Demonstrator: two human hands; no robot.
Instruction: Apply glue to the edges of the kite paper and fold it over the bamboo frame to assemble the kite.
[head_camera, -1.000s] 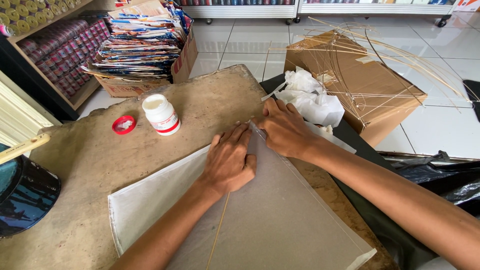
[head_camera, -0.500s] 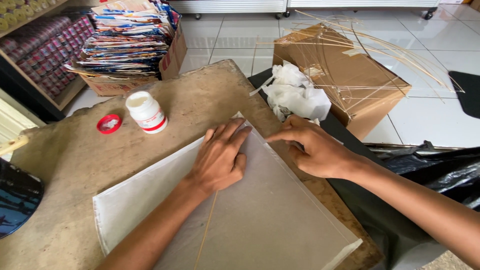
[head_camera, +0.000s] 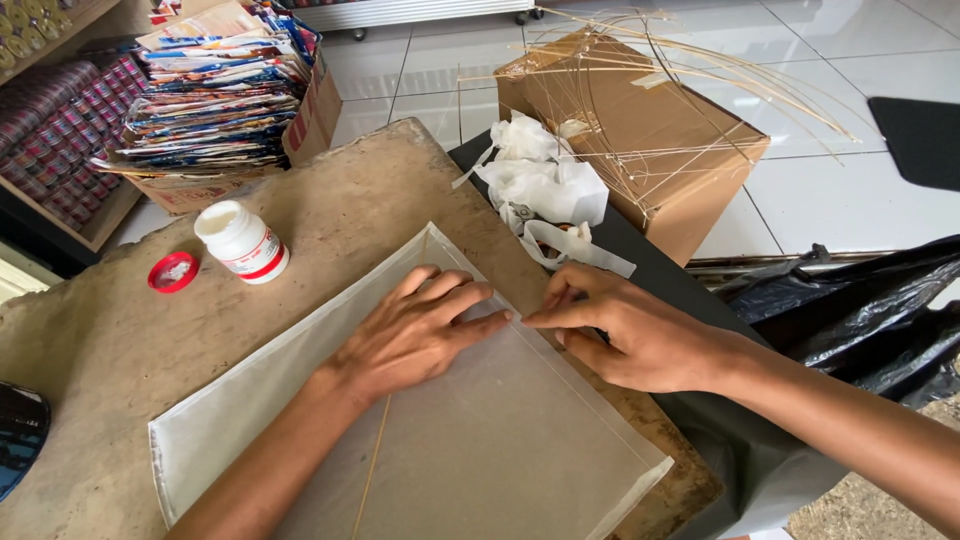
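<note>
Glue bottle (head_camera: 242, 241), red cap (head_camera: 173, 271) obstruct left tabletop.

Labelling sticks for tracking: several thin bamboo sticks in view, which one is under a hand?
The single bamboo stick lying on the translucent paper sheet, running under the left hand. The other sticks are bowed, piled on the cardboard box.

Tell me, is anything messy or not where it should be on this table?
The white bottle stands open, its red cap lying loose beside it on the table. Crumpled white paper is bunched at the far edge. Both hands, left and right, press the white sheet flat; it isn't torn.
</note>
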